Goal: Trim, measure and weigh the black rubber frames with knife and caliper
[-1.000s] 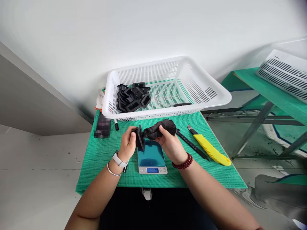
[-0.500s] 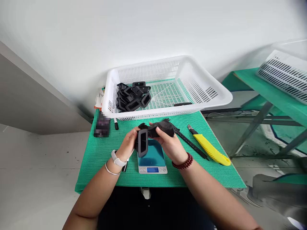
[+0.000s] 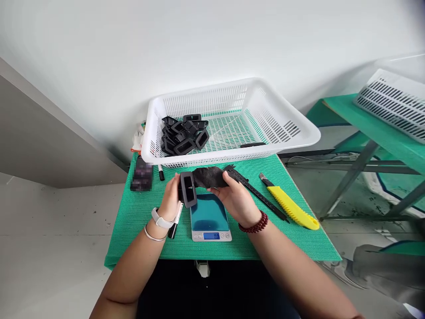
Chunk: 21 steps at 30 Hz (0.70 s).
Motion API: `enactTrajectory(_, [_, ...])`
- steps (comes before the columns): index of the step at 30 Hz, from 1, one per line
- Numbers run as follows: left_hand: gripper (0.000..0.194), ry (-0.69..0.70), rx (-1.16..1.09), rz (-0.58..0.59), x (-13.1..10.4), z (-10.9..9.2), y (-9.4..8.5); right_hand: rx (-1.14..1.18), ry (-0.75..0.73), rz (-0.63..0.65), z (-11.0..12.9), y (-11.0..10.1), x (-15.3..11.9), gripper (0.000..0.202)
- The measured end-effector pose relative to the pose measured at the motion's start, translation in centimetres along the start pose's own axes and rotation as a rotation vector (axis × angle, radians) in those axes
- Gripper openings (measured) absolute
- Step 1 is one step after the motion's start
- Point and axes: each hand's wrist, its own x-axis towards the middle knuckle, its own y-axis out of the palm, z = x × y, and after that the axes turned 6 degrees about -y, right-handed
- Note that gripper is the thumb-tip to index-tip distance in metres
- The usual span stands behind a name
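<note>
My left hand [image 3: 170,198] is closed round a black rectangular frame piece [image 3: 188,189], its slotted opening facing up toward me. A dark, flat, cloth-like piece [image 3: 210,177] stretches from the frame to my right hand [image 3: 239,197], whose thumb presses on its right end. Both pieces are held above a small digital scale [image 3: 210,214] with a blue plate and lit display. Black calipers [image 3: 262,197] lie right of my right hand. A marker [image 3: 173,229] lies beside my left wrist, partly hidden.
A white basket [image 3: 282,147] at the back holds several black frame pieces [image 3: 184,145]. On the green table cover [image 3: 139,221] are a yellow-handled cutter [image 3: 292,207] at right, a dark box [image 3: 142,176] and another marker [image 3: 161,173] at left. Another basket [image 3: 392,104] stands on the neighbouring table.
My left hand has moved left with the black frame, away from my right hand. The dark piece between them is now stretched out flatter and more of it shows.
</note>
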Motion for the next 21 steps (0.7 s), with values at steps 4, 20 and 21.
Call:
enactTrajectory(4, [0.052, -0.184, -0.181, -0.038, 0.2, -0.6, 0.0, 0.024, -0.009, -0.058, -0.1, -0.4, 0.3, 0.028])
enactTrajectory(20, [0.057, -0.132, -0.315, 0.301, -0.6, -2.6, 0.3, -0.089, -0.118, 0.008, 0.1, -0.1, -0.2, 0.031])
enactTrajectory(21, [0.057, -0.138, -0.297, 0.303, -0.6, -2.6, 0.4, -0.088, -0.119, 0.023, 0.1, -0.2, -0.1, 0.031])
